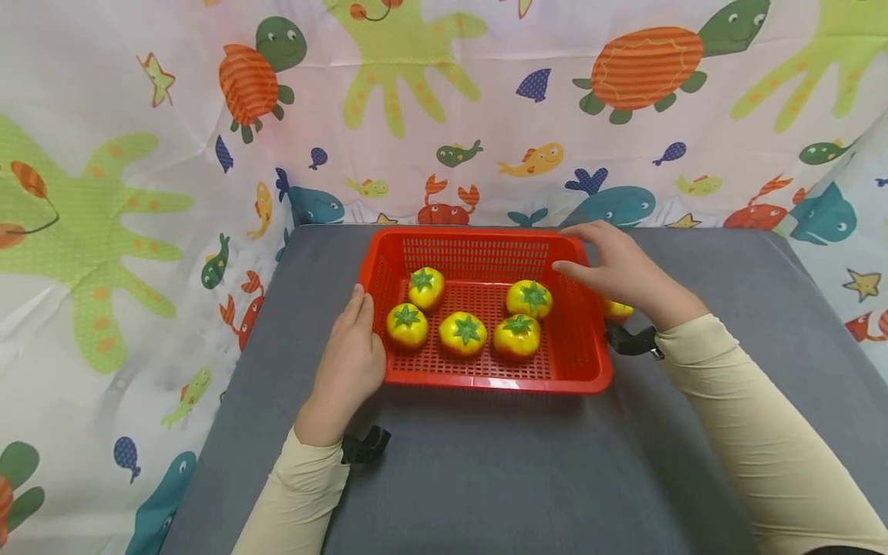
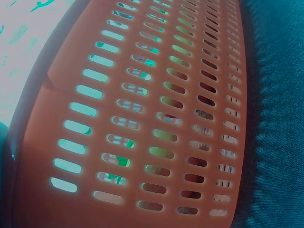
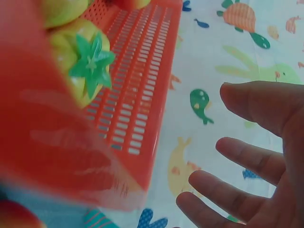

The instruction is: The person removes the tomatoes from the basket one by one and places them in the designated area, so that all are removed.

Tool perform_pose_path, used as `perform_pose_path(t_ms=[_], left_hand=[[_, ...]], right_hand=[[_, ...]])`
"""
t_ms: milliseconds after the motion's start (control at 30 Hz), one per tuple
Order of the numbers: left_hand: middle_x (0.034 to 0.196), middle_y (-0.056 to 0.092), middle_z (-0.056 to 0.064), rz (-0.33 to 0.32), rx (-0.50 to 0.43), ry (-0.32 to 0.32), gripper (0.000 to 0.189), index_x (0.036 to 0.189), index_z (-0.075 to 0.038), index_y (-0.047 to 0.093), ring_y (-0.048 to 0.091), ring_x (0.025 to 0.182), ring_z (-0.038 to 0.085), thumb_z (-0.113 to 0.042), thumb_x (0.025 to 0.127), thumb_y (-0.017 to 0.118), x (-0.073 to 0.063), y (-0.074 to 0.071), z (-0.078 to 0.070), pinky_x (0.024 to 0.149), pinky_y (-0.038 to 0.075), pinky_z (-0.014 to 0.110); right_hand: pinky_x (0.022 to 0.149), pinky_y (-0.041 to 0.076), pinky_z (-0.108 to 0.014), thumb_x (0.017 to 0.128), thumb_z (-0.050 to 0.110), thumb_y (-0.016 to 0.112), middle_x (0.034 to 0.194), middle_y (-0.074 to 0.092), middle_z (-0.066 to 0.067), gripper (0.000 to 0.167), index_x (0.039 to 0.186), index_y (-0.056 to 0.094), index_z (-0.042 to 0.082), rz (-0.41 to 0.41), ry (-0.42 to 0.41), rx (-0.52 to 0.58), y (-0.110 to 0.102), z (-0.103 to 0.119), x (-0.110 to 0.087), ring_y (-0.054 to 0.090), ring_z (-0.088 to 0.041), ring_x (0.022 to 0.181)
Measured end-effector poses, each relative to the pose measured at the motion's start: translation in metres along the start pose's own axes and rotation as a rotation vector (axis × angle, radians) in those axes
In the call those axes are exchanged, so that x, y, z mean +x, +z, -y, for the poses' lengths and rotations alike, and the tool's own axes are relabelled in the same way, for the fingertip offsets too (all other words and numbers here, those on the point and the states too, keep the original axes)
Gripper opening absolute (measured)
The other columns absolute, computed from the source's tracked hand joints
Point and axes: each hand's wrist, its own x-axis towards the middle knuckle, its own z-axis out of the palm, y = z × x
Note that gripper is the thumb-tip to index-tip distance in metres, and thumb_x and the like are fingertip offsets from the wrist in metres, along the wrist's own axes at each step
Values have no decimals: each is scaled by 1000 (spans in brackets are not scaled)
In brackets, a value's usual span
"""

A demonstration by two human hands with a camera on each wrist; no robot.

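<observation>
A red plastic basket [image 1: 479, 381] with slotted walls stands on a grey surface. Several yellow toy fruits with green star-shaped tops, such as one toy fruit [image 1: 462, 334], lie inside. My left hand [image 1: 350, 354] rests along the basket's left side, fingers straight against the outer wall. The left wrist view shows that slotted wall [image 2: 142, 104] close up, with no fingers visible. Over the right wall, near the back corner, hovers my right hand [image 1: 617, 266], its fingers spread and nothing in them. Another toy fruit [image 1: 616, 311] lies outside the basket, partly hidden below the right hand.
Behind the grey tabletop [image 1: 486, 470] and along both its sides hangs a white curtain [image 1: 479, 85] printed with sea animals. The basket's back rim is near the table's far edge. Each wrist wears a black strap [image 1: 366, 445].
</observation>
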Motion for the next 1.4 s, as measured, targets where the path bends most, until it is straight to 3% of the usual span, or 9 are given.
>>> perform_pose_path(t_ms=[433,800,1400], left_hand=[[176,16,11,-4,-3,5,64,163,2,30,27,158,38,-11,103,48,0,-1,-1,123,31,59],[176,16,11,-9,-2,-3,65,163,1,31,28,157,39,-12,102,50,-1,-2,-1,122,32,60],[176,16,9,3,-7,-21,65,164,0,30,26,158,37,-13,103,49,0,0,0,122,32,59]], right_hand=[[115,38,-67,97,35,73,155,49,-18,62,150,55,9,57,-68,-24,19,33,16,41,-41,146],[115,42,-60,96,37,76,151,55,-12,60,148,59,11,96,-180,-1,34,53,20,46,-33,142],[119,38,-60,91,40,80,152,55,-7,61,144,62,18,211,-221,5,64,70,27,43,-33,145]])
